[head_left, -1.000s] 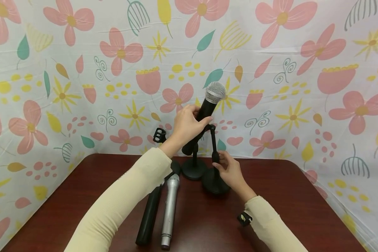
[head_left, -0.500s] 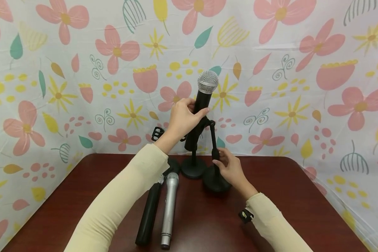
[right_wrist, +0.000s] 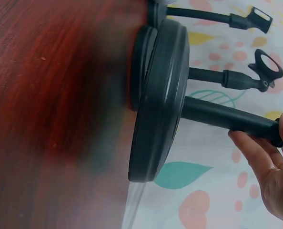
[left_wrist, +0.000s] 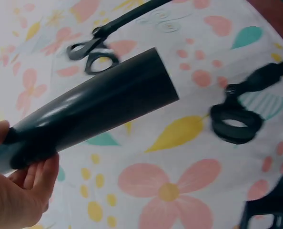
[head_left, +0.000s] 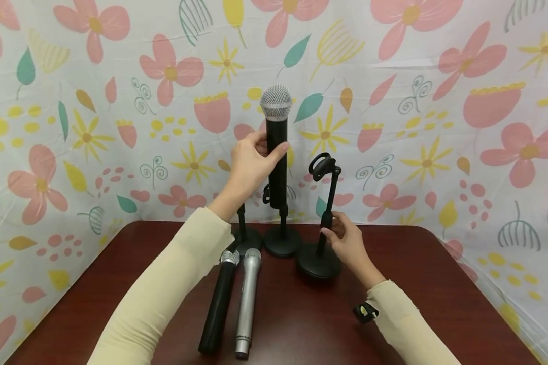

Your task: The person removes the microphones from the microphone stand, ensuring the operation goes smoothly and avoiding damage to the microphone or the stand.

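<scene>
My left hand (head_left: pixel 254 159) grips a black microphone (head_left: pixel 277 162) with a silver mesh head around its body and holds it upright above the table. Its lower end overlaps the middle stand in the head view; the left wrist view shows that dark end (left_wrist: pixel 108 102) up close. My right hand (head_left: pixel 348 241) pinches the post of the right-hand microphone stand (head_left: pixel 329 208) between thumb and fingers. This stand leans to the right, its round base (right_wrist: pixel 163 105) tilted. At its top, the ring-shaped clip (head_left: pixel 321 166) holds nothing and stands apart from the microphone.
Two more black microphone stands rise at the back, the middle one with its base (head_left: pixel 282 242) showing and the left one (head_left: pixel 248 238) partly behind my left arm. A black microphone (head_left: pixel 219 304) and a silver microphone (head_left: pixel 248 304) lie side by side on the brown table (head_left: pixel 164 253).
The black microphone has come away from the right-hand stand's clip, moving left and up and turning from slanted to upright. My right hand and its stand have shifted slightly right.
</scene>
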Motion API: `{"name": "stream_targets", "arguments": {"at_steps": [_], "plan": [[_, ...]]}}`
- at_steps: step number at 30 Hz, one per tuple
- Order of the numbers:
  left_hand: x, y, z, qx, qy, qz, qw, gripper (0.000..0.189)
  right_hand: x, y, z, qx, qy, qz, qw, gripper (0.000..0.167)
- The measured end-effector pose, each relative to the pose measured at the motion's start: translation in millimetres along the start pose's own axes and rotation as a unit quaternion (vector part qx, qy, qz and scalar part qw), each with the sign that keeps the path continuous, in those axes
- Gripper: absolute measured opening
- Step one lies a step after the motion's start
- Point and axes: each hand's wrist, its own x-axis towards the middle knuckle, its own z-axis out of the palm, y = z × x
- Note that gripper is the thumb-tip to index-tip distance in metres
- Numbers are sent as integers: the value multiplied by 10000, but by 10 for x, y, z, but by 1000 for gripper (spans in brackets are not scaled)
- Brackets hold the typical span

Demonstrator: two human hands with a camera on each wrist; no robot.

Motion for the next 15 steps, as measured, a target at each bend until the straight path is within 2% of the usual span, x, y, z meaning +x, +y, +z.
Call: {"name": "stream_targets", "arguments": {"at_steps": [7, 10, 15], "plan": [[-240, -219, 52, 450, -605, -465, 9961, 39, 35, -2, -25, -62, 167, -84, 9998, 41], [-355, -322, 89, 752, -832, -717, 9911, 40, 26, 27, -37, -148, 226, -84, 9996, 41], [-557, -486, 151, 993, -1238, -1003, 9822, 39, 16, 69, -52, -189, 286, -78, 9994, 40]]}}
